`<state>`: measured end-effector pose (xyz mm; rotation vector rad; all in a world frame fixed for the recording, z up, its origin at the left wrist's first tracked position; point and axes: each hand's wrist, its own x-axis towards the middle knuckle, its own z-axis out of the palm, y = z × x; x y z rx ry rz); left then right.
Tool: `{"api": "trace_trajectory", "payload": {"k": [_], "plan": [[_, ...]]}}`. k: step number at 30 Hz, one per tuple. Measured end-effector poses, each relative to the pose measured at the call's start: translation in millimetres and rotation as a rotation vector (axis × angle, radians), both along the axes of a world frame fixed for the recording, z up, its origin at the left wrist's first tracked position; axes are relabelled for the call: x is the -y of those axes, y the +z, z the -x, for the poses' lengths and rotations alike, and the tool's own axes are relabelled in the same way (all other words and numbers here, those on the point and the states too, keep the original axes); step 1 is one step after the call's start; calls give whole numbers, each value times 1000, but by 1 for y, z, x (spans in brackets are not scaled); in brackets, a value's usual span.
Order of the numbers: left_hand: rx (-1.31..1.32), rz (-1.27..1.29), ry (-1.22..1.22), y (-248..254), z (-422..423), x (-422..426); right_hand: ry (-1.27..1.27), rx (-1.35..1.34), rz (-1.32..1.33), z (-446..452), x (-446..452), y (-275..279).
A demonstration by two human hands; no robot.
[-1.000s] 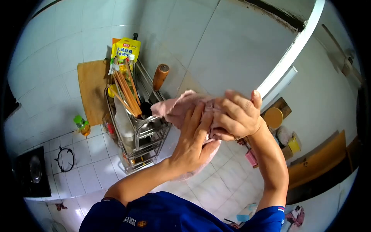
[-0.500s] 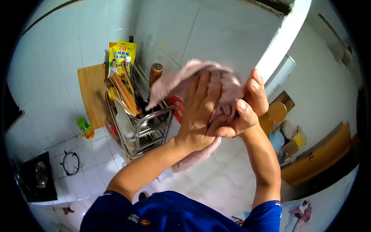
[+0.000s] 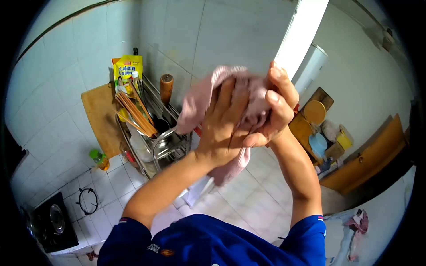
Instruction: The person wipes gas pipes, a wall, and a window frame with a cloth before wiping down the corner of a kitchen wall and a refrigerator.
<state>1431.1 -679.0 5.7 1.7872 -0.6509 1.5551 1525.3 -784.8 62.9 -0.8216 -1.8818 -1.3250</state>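
Observation:
A pink ribbed cloth [image 3: 195,102] is bunched between my two hands, in front of my chest. My left hand [image 3: 222,126] presses against it from the left, its fingers sunk into the folds. On the other side my right hand [image 3: 279,106] curls its fingers and thumb round the bunch. One end of the cloth droops below my wrists, and another flap stands up over my left fingers. Bits of red show behind the hands; what they belong to is hidden.
At left, a metal rack [image 3: 171,148] holds chopsticks [image 3: 135,113], a wooden handle [image 3: 166,88] and a yellow seasoning bag [image 3: 127,73]. A cutting board [image 3: 100,117] leans on the wall. A stove [image 3: 55,221] is lower left. A white post [image 3: 301,35] rises close beyond my right hand.
My view has shifted slightly, so the rack and post sit further left. Both hands still hold the cloth, and its left flap has folded in closer to my left hand.

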Motion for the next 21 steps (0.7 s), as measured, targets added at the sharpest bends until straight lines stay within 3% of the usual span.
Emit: {"api": "trace_trajectory", "payload": {"k": [1,5,8,11,14,15,16,18,21], "plan": [[100,-111,66,21,-3,-6,6,3,-3,0,-1,0],[301,-85,110,84,-20,-12,4,-42,-87,-1,1,-2],[275,-78,123,58,-24,-9,9,-66,-93,-3,1,-6],[9,-64,181,-13,-13,2,96,-77,-100,-7,-8,-9],[29,-41,121,-13,-9,4,153,-123,-106,-6,-8,-10],[-70,-76,181,16,-2,4,118,-116,-109,-6,-5,-10],[211,-89,178,29,-20,-3,84,-106,-116,-6,-3,-8],[234,-118,135,71,-21,-11,108,-125,-149,-8,-4,-9],[206,-80,164,60,-24,-6,183,-212,-114,-9,-3,-13]]}}
